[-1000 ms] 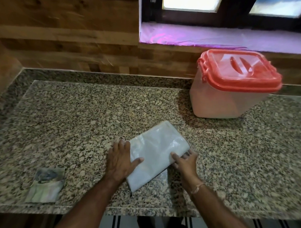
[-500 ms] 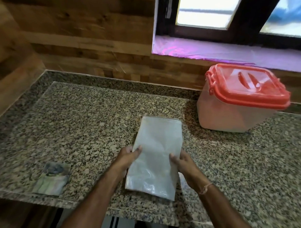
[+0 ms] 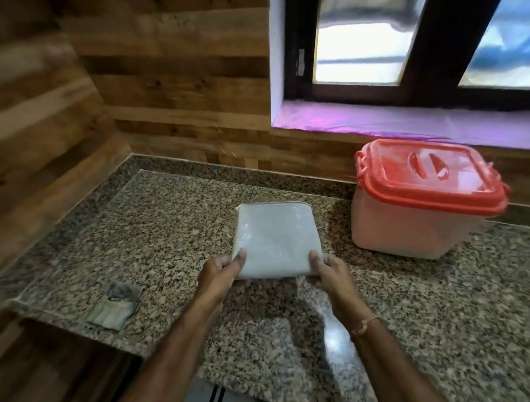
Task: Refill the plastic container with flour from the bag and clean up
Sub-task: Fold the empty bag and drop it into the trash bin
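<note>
Looking down from my head, I hold the folded white bag (image 3: 274,239) by its near edge, one hand at each near corner. My left hand (image 3: 219,270) pinches the near left corner, thumb on top and fingers curled beneath. My right hand (image 3: 329,269) pinches the near right corner the same way. The bag is flat and folded into a rough square. Its near edge is raised off the speckled stone counter (image 3: 168,228), but I cannot tell whether its far edge touches the stone.

The container (image 3: 409,226) stands on the counter to the right of the bag, near it but not touching, close to the far wall. Its red lid (image 3: 428,177) is on.

A thin thread (image 3: 362,325) circles my right wrist. A small folded wad (image 3: 115,308), cloth or paper, lies near the counter's near left edge, well apart from the bag. A wooden wall (image 3: 178,83) runs behind the counter. At the far right is a dark-framed window (image 3: 420,45) above a purple-covered sill (image 3: 405,123).
</note>
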Demonstrator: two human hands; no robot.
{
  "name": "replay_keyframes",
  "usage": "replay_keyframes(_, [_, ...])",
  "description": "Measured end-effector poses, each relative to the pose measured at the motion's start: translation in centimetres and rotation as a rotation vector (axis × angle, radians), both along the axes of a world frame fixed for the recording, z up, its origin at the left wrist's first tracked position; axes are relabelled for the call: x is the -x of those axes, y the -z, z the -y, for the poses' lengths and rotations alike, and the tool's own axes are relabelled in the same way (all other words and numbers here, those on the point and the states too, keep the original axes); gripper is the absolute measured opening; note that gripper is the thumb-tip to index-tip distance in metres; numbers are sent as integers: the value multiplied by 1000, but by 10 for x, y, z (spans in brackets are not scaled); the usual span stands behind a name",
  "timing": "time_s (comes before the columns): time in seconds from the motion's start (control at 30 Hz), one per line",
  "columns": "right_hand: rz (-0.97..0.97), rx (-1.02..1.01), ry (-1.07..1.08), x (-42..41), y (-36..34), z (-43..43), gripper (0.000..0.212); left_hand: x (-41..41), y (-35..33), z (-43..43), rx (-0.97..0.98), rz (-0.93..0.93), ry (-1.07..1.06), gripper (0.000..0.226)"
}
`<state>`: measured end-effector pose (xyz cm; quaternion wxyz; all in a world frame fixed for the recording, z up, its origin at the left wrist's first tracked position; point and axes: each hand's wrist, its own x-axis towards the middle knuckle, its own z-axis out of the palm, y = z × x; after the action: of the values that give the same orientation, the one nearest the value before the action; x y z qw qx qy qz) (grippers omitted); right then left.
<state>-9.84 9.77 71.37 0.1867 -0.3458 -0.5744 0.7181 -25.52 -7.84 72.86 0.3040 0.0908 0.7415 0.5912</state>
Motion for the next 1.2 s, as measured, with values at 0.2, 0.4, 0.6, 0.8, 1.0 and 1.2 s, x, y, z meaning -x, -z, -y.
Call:
replay_keyframes(0.2, [-81,-54,13,-2,6,16,42,-36,6,24,-86,6,-219,21])
replay_keyframes(0.4, [-124,-3,-76,4,6,48,44,-51,18,75,-136,5,-232,17])
replay_keyframes(0.6, [-218,-58,-298,23,-8,98,35,-33,17,131,-251,236,-369,55])
replay_keyframes(0.8, [-17,-13,-533,51,-10,197,37,-40,29,236,-226,195,-553,29])
replay_keyframes(1.0, [137,-36,-670,76,42,324,35,-83,65,368,-250,232,-763,15])
replay_keyframes(1.2, [272,-98,-854,93,107,432,43,-130,115,475,-172,414,-1006,33])
